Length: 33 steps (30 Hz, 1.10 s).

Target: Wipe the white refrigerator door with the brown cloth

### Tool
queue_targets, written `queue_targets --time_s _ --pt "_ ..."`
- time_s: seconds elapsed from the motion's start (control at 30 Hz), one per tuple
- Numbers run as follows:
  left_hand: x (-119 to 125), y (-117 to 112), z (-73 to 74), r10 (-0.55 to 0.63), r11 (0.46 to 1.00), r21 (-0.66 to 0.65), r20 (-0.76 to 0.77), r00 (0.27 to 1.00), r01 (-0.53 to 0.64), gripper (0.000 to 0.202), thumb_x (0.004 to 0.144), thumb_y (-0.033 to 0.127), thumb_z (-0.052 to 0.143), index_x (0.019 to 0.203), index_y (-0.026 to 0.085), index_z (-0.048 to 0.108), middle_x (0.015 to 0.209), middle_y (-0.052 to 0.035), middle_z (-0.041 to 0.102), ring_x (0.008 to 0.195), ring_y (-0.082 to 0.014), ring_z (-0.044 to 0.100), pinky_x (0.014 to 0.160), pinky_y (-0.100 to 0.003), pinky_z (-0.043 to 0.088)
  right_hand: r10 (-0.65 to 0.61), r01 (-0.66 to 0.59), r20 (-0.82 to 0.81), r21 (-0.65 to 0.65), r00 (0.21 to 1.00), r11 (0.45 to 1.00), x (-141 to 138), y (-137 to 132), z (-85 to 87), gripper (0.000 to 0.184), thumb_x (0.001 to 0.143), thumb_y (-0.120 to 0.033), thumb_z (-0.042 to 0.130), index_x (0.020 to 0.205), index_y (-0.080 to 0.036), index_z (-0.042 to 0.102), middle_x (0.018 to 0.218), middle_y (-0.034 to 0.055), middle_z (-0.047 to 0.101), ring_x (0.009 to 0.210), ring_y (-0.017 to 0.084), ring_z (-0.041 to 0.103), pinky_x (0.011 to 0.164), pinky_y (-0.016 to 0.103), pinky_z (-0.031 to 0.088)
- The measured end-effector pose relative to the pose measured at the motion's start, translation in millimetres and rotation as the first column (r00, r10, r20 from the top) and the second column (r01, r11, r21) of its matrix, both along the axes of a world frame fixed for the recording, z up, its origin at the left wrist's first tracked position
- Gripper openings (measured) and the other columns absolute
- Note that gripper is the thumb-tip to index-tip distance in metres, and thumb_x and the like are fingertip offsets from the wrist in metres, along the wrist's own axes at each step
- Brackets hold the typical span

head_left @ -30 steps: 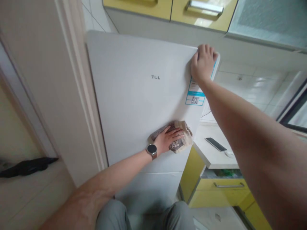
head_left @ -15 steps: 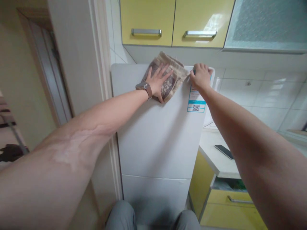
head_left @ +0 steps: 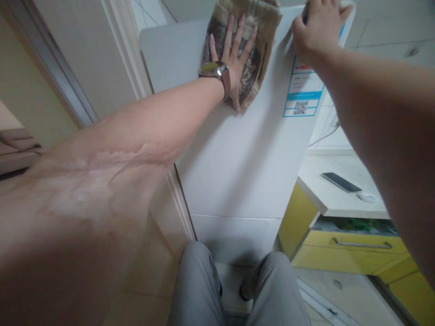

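Observation:
My left hand (head_left: 236, 63), with a watch (head_left: 213, 70) on its wrist, lies flat with fingers spread on a brown patterned cloth (head_left: 267, 40). It presses the cloth against the upper front of a white refrigerator (head_left: 234, 163). The cloth's top end runs out of the picture. At the refrigerator's upper right corner, my right hand (head_left: 317, 29) is bent over the top edge, its fingertips partly hidden. Just below that hand sits a blue-and-white label (head_left: 304, 88) with a QR code.
To the right, a white counter (head_left: 312, 190) holds a dark phone (head_left: 341, 182) and a small white object (head_left: 367, 198). Beneath it is a yellow drawer (head_left: 356, 253). A door frame (head_left: 125, 59) runs along the left. My grey-trousered knees (head_left: 199, 280) are below.
The view has tipped downward, so the wall cabinets have left it and more floor shows. My left hand stays spread on the cloth, whose right corner now stands apart from my right hand.

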<state>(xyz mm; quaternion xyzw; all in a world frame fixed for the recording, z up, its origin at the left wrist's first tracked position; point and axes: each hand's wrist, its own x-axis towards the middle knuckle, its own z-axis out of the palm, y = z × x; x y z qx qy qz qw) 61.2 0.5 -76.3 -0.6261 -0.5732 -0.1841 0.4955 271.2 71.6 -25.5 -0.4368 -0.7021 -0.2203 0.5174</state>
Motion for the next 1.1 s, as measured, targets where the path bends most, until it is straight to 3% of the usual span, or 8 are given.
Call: queue_targets --time_s 0.1,0.23,0.37,0.53,0.67,0.8,0.87,1.1 --pt "-4.4 -7.5 1.0 -0.059 0.995 -0.089 -0.076 0.995 0.052 0.166 0.05 0.049 0.105 0.168 0.018 -0.007 0.176 -0.0242 -0.006 0.16 -0.0456 -0.006 0.116 -0.086 -0.006 -0.005 0.005 0.01 0.018 1.0 1.0 0.7 4.8 1.3 0.057 0.098 -0.034 0.035 0.144 -0.005 0.053 0.154 0.0204 0.049 0.147 0.038 0.039 0.121 0.063 0.019" --pt "-6.3 -16.1 -0.9 -0.078 0.989 -0.14 -0.153 0.985 0.057 0.162 0.053 0.045 0.105 0.168 0.015 -0.006 0.175 -0.0282 -0.006 0.161 -0.046 -0.006 0.117 -0.083 -0.007 0.002 -0.003 0.015 0.028 1.0 1.0 1.3 6.7 0.5 0.057 0.097 -0.036 0.038 0.142 -0.004 0.054 0.152 0.0203 0.05 0.146 0.038 0.039 0.121 0.062 0.021" --pt "-5.9 -16.1 -5.9 -0.073 0.983 -0.177 -0.168 0.983 0.042 0.16 0.056 0.049 0.103 0.169 0.018 -0.006 0.176 -0.0218 -0.009 0.161 -0.0455 -0.007 0.119 -0.079 -0.012 0.003 -0.003 -0.004 0.013 1.0 1.0 0.6 2.7 -1.0 0.057 0.097 -0.036 0.037 0.141 -0.004 0.054 0.152 0.0206 0.05 0.147 0.038 0.039 0.121 0.062 0.021" --pt "-7.1 -8.2 -17.3 -0.045 0.982 -0.187 -0.187 0.981 0.01 0.17 0.046 0.039 0.106 0.168 0.022 -0.011 0.176 -0.0144 -0.016 0.161 -0.0423 -0.01 0.116 -0.078 -0.022 0.011 -0.011 -0.003 0.009 1.0 1.0 0.3 1.6 -0.3 0.058 0.097 -0.037 0.037 0.142 -0.004 0.053 0.153 0.0209 0.05 0.147 0.038 0.039 0.122 0.064 0.02" --pt "-6.7 -3.8 -28.4 -0.028 0.986 -0.165 -0.177 0.984 -0.002 0.167 0.05 0.049 0.103 0.168 0.024 -0.013 0.175 -0.0081 -0.023 0.161 -0.0381 -0.015 0.115 -0.073 -0.03 0.004 -0.004 -0.009 -0.003 1.0 1.0 -1.0 -3.0 -1.6 0.058 0.097 -0.035 0.036 0.143 -0.003 0.054 0.153 0.0213 0.05 0.148 0.037 0.039 0.123 0.063 0.019" --pt "-0.4 -8.4 -36.8 -0.021 0.98 -0.196 -0.176 0.984 -0.015 0.169 0.045 0.046 0.103 0.168 0.021 -0.009 0.177 -0.0143 -0.015 0.162 -0.0395 -0.01 0.122 -0.079 -0.009 -0.002 0.002 -0.005 -0.019 1.0 1.0 -2.4 -7.0 -3.4 0.059 0.098 -0.035 0.036 0.144 -0.003 0.053 0.154 0.0222 0.049 0.149 0.037 0.038 0.123 0.064 0.018" --pt "5.7 -14.0 -41.0 0.001 0.979 -0.199 -0.162 0.987 -0.034 0.167 0.045 0.046 0.102 0.169 0.021 -0.007 0.177 -0.0136 -0.012 0.162 -0.0388 -0.009 0.123 -0.078 -0.005 -0.002 0.001 -0.002 -0.024 1.0 1.0 -2.3 -6.4 -3.5 0.059 0.098 -0.036 0.036 0.144 -0.003 0.053 0.154 0.0225 0.049 0.149 0.037 0.038 0.123 0.064 0.019" --pt "26.9 -33.6 -55.7 -0.016 0.946 -0.325 -0.022 1.0 0.008 0.152 0.051 0.063 0.086 0.171 0.027 0.0 0.178 0.0003 -0.012 0.163 -0.0343 -0.016 0.128 -0.064 -0.017 0.01 -0.01 0.001 -0.023 1.0 1.0 -0.3 -6.9 -2.5 0.059 0.099 -0.036 0.036 0.145 -0.002 0.052 0.154 0.0229 0.047 0.149 0.038 0.037 0.124 0.064 0.017"
